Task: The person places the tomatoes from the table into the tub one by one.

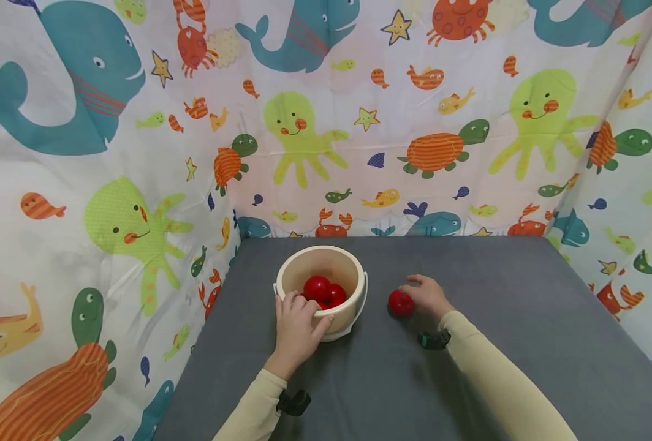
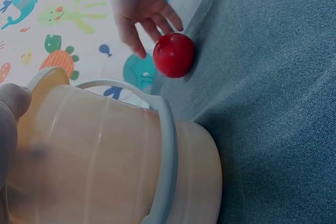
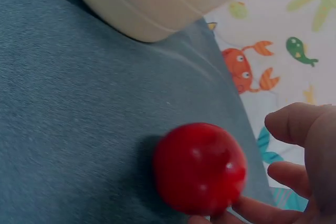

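A cream bucket [image 1: 353, 313] with a white handle stands on the grey table, with several red apples [image 1: 317, 288] inside. My left hand [image 1: 295, 327] holds its near rim, fingers over the edge and thumb on the rim; the left wrist view shows only part of this hand beside the bucket [image 2: 100, 150]. To the right of the bucket, a single red apple [image 1: 401, 304] lies on the cloth. Beside it is my right hand [image 1: 428, 295], its fingers spread and not closed round the fruit. In the right wrist view some fingertips reach the lower edge of the apple [image 3: 199, 169].
Grey cloth [image 1: 524, 318] covers the table and extends to the right of both hands. A white curtain [image 1: 381, 177] printed with sea animals hangs along the back and both sides. Each wrist wears a dark band [image 1: 434, 339].
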A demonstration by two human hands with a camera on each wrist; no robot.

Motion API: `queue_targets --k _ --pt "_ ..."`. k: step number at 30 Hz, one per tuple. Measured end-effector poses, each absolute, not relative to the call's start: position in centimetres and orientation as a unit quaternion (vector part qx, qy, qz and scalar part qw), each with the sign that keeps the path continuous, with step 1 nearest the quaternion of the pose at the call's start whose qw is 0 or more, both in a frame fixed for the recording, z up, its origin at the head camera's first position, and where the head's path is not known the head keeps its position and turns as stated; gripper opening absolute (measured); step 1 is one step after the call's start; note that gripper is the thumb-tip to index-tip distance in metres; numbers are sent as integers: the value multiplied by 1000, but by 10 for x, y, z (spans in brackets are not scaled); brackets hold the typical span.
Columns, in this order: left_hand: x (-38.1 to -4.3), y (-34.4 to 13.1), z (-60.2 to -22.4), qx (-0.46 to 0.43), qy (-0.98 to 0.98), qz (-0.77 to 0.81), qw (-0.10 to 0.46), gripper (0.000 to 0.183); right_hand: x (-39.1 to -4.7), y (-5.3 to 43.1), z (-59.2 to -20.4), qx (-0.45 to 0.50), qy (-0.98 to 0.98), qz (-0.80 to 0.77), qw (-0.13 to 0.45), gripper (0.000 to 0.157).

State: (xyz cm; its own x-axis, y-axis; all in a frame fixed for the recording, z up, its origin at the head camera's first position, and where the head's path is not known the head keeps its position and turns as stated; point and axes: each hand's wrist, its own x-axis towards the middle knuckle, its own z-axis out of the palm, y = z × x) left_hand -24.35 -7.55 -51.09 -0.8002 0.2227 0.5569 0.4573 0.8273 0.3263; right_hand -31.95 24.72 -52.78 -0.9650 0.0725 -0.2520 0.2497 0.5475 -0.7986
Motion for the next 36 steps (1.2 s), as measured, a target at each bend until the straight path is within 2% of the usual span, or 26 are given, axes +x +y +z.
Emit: queue_targets --k 6,14,36 --pt "-243 -75 -511 -184 -922 -230 252 28 -318 240 -540 90 886 -445 100 62" --pt "-243 -75 -510 -182 -923 -230 250 28 -318 233 -552 82 895 -432 74 60" --pt "-245 -76 -513 -177 -926 -231 242 29 -317 228 -553 67 906 -415 53 56"
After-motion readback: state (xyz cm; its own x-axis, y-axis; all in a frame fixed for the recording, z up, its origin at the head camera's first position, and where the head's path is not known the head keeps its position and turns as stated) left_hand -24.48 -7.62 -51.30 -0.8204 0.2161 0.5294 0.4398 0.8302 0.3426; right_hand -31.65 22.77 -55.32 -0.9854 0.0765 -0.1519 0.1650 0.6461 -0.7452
